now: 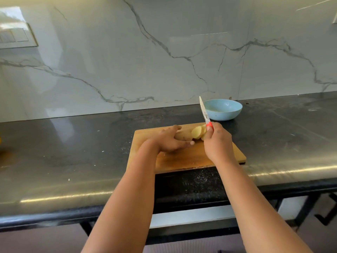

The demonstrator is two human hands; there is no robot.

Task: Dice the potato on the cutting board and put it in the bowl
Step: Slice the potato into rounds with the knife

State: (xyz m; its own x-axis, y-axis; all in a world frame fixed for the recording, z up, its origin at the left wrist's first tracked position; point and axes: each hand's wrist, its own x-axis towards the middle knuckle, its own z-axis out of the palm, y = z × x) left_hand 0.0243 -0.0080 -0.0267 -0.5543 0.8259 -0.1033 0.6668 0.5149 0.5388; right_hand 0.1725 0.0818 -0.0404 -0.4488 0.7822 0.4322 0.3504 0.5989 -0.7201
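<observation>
Right now the left hand (170,141) holds the potato (184,136) down on the wooden cutting board (182,161), fingers curled over its uncut end and thumb stretched along the near side, while several pale round slices (198,132) lean together at its right end. Beside them the right hand (218,141) grips the orange handle of a knife (205,114) whose blade is lifted off the board, tip pointing up and away. Just behind the board's far right corner, the light blue bowl (223,109) sits on the dark countertop (73,143) below a marble-patterned wall (164,52)
</observation>
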